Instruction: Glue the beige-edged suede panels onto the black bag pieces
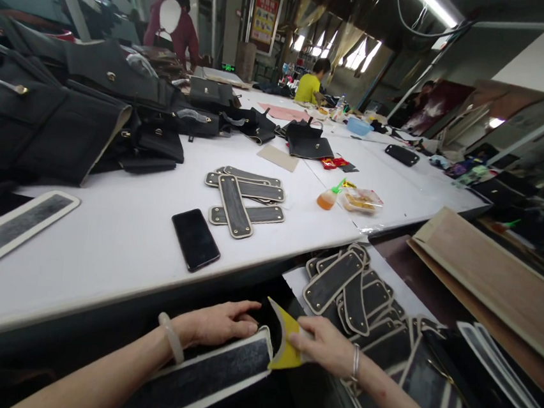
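While your left hand (219, 323) lies flat, fingers straight and close together, on the upper edge of a long black strip (207, 372) with a pale border, your right hand (328, 349) pinches a yellow scraper (286, 346) between thumb and fingers. The scraper meets the strip's right end, just beside your left fingertips. The strip runs slantwise below the near edge of a white table (118, 247), close to your body.

On the table lie a black phone (195, 239), a small stack of short studded black pieces (246, 201), an orange bottle (327, 198) and a second long strip (9, 230) at far left. Black bags (69, 114) are heaped along the left side. More studded pieces (341, 284) pile up just beyond your right hand, with a wooden board (496, 277) further right. At the far end of the workshop, a person in dark red (174, 24) and a person in yellow (312, 83) are at the table.
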Demonstrator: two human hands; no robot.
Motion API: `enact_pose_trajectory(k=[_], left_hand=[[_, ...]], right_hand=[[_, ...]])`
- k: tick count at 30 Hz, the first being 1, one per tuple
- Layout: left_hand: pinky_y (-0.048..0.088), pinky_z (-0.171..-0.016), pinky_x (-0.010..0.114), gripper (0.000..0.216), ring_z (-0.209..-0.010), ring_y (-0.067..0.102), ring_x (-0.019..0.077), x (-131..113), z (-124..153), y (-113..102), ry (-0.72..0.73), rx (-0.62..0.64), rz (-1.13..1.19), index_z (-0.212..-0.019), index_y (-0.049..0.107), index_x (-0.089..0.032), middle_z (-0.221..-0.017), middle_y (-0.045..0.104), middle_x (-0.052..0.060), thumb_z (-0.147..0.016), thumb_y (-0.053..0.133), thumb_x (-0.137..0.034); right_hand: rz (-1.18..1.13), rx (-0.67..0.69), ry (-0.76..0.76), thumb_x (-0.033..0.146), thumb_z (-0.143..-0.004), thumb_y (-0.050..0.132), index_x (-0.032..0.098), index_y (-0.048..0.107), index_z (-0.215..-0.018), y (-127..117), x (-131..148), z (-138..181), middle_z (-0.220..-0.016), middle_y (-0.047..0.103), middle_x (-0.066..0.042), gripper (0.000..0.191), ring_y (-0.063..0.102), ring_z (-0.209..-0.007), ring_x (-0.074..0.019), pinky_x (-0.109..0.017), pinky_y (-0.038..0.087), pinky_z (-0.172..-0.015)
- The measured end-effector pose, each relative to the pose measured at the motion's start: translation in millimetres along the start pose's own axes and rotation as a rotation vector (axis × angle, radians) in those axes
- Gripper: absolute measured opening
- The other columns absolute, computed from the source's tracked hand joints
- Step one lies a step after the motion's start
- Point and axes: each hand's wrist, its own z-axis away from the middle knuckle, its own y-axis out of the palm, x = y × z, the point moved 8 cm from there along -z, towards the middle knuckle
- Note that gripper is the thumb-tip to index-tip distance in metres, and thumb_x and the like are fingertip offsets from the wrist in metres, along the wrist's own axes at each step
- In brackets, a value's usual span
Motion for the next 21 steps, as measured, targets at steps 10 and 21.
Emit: enact_pose_trajectory(k=[10,21], left_hand=[[0.035,-0.109,0.035,0.086,-0.125,0.05,0.0239,-13.9,6.2,-5.5,0.028,-0.058,0.111,-0.152,0.014,-0.022,-0.146,0.046,0.007,-0.084,0.064,-0.039],[0.044,-0.08,0.025,0.039,-0.086,0.062,0.0188,-48.6,16.1,-4.7,0.105,-0.109,-0.214,-0.129,0.058,-0.032,-0.101,0.071,-0.005,-0.091,0.051,-0.029]], right_hand=[[0.685,-0.154,-0.478,0.053,-0.096,0.031,0.014,0.068,-0.065,-30.5,71.5,-56.9,-0.065,0.07,-0.013,0.062,0.061,-0.058,-0.0189,-0.03,0.022,-0.054],[0.814,-0.125,-0.68,0.049,-0.098,0.032,0.015,0.067,-0.063,-21.4,89.9,-60.2,-0.062,0.069,-0.011,0.06,0.064,-0.057,-0.0201,-0.03,0.024,-0.053]])
